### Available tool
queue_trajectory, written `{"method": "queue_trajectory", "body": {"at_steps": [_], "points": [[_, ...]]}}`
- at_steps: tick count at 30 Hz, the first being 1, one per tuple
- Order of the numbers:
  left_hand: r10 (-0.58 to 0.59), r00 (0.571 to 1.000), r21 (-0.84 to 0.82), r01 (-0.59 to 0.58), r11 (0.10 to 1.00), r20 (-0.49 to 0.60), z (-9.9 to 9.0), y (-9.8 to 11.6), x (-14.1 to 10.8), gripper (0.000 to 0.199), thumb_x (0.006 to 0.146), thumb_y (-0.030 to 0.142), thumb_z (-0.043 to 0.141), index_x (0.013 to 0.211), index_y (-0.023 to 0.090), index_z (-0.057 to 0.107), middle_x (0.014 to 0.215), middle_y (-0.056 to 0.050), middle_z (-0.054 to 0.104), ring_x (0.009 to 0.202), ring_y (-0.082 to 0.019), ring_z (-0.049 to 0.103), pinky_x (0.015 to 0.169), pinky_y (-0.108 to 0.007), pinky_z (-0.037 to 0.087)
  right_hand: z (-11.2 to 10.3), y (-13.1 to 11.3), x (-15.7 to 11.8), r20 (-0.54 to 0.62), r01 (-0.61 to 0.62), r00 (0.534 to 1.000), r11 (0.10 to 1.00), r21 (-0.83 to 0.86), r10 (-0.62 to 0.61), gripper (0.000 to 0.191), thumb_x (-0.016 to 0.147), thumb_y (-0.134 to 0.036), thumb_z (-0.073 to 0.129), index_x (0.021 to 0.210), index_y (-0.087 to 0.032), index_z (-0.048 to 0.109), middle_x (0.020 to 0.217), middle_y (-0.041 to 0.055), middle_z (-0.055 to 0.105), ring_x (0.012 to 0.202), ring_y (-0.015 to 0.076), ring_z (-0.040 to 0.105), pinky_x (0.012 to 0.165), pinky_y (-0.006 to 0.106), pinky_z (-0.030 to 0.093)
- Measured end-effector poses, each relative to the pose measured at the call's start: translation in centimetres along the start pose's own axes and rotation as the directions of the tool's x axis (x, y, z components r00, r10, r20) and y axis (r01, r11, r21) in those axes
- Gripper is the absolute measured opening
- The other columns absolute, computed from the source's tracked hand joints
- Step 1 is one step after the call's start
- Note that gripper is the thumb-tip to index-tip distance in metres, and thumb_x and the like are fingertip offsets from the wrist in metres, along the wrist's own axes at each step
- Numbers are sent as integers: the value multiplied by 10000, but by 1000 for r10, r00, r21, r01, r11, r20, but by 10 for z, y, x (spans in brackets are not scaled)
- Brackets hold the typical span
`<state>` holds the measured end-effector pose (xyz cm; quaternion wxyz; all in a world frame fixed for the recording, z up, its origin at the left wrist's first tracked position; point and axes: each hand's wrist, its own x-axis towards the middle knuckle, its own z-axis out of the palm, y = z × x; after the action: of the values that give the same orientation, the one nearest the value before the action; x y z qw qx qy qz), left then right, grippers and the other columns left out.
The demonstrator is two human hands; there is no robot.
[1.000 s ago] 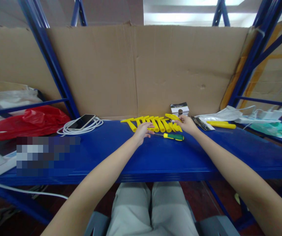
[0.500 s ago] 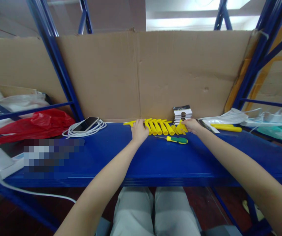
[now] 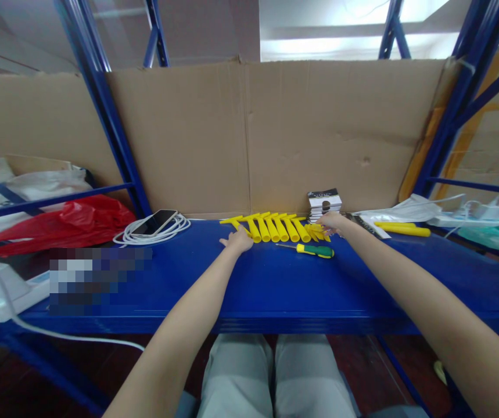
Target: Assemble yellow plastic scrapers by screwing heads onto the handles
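Several yellow T-shaped pieces (image 3: 282, 230) lie side by side in a row on the blue shelf (image 3: 284, 284). My left hand (image 3: 238, 240) is at the row's left end, fingers spread, touching the leftmost piece; whether it grips it is hard to tell. Small yellow pieces (image 3: 316, 233) sit in a cluster at the right end. Over them is my right hand (image 3: 334, 222), fingers bent down and partly hidden. A green and yellow screwdriver (image 3: 316, 251) rests in front of the row. Behind my right hand stands a stack of white and black boxes (image 3: 324, 201).
A phone (image 3: 157, 222) lies on a coiled white cable (image 3: 182, 225) at the left, beside a red bag (image 3: 75, 217). Yellow tubes (image 3: 406, 229) and plastic packaging (image 3: 415, 207) lie at the right. Cardboard (image 3: 188, 139) backs the shelf, and a power strip (image 3: 5, 305) sits far left.
My left hand has shifted left and nearer, uncovering the left pieces of the row, and its fingers have spread. My right hand has moved slightly left over the small yellow pieces.
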<state>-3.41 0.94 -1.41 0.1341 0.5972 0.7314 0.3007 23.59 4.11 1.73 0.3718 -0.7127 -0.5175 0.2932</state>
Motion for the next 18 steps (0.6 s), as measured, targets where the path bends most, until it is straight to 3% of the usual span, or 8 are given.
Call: {"method": "queue_trajectory", "body": {"at_steps": [2, 4, 7, 9, 12, 15, 18], "points": [[16, 1000, -15, -16, 1000, -6, 1, -2, 2, 497, 690, 292, 614, 1179, 244, 544, 1208, -181, 579, 1228, -389, 411, 996, -617, 139, -7, 2, -2, -34, 103, 993, 975, -197, -112, 44, 712, -149, 584, 744, -119, 590, 692, 72, 617, 608, 160, 593, 525, 263, 486], [27, 1000, -24, -27, 999, 5, 1, -4, 5, 451, 696, 302, 608, 1146, 298, 577, 1227, -131, 579, 1249, -383, 385, 1001, -617, 141, -15, 6, -4, -27, 211, 969, 885, -414, -244, 65, 707, -166, 575, 721, -120, 619, 745, 99, 647, 704, 192, 620, 586, 266, 486], [35, 999, -22, -34, 999, 29, 1, -4, 8, 343, 727, 326, 565, 1063, 308, 631, 1223, -103, 587, 1257, -384, 374, 999, -615, 161, -26, 14, -8, 3, 317, 923, 759, -569, -384, 110, 694, -166, 565, 750, -134, 654, 818, 102, 677, 816, 205, 629, 677, 249, 471], [33, 998, -9, -32, 999, 44, -1, -3, 8, 312, 766, 342, 505, 1042, 286, 638, 1217, -110, 590, 1238, -380, 400, 988, -612, 187, -32, 22, -11, -19, 356, 893, 730, -584, -451, 147, 709, -190, 550, 790, -143, 663, 859, 94, 684, 831, 196, 629, 699, 242, 461], [24, 997, 50, -27, 998, 68, -4, 1, 6, 316, 801, 371, 438, 1036, 269, 622, 1186, -110, 609, 1194, -361, 456, 976, -594, 229, -41, 38, -13, -74, 396, 861, 755, -523, -503, 193, 742, -222, 512, 831, -146, 666, 848, 78, 688, 780, 172, 628, 691, 234, 455], [16, 998, 115, -24, 993, 67, -5, 4, 3, 348, 799, 459, 429, 1016, 257, 611, 1166, -110, 617, 1173, -353, 476, 980, -588, 233, -54, 53, -9, -110, 357, 882, 802, -479, -459, 182, 727, -219, 517, 787, -146, 672, 791, 70, 685, 738, 174, 618, 676, 246, 450], [53, 998, 140, -58, 988, 45, -4, 4, 0, 463, 747, 597, 458, 1002, 237, 602, 1198, -127, 591, 1175, -361, 467, 972, -581, 257, -72, 64, -1, -240, 279, 884, 866, -416, -400, 177, 713, -226, 523, 760, -150, 675, 776, 76, 676, 757, 194, 612, 692, 270, 446]]}}
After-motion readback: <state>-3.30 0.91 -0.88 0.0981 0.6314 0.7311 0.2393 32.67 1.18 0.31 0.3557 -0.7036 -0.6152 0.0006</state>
